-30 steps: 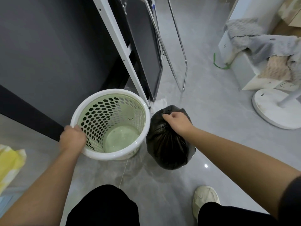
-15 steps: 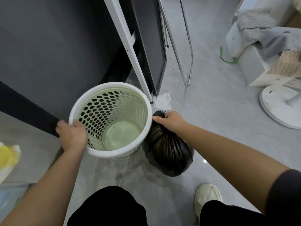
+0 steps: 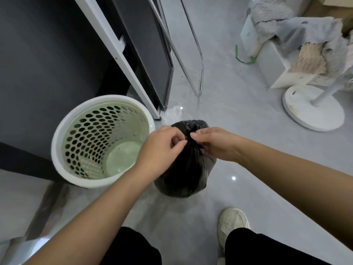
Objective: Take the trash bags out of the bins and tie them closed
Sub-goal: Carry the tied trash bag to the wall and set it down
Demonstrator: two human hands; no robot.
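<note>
The left hand (image 3: 162, 148) and right hand (image 3: 214, 144) are both pinching the gathered neck of the trash bag (image 3: 183, 180). The neck is standing upright between them, equally near each.

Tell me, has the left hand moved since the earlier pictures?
Yes. The left hand has let go of the bin and gone right, to the neck of the black bag, opposite the right hand.

Glossy black plastic bag (image 3: 183, 169), perforated plastic bin (image 3: 99, 142)
</note>
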